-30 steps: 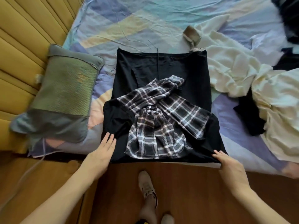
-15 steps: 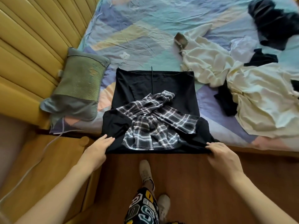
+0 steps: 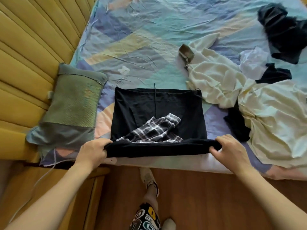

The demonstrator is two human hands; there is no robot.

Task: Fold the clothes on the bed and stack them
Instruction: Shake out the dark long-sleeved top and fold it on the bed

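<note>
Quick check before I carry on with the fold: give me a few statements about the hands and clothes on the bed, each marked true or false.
1. Both hands grip the near edge of the black garment. True: left hand, right hand.
2. The plaid garment lies on the black one. True.
3. The green pillow sits right of the black garment. False: it is on the left, by the headboard.
4. The cream clothes are folded and stacked. False: they lie crumpled.
</note>
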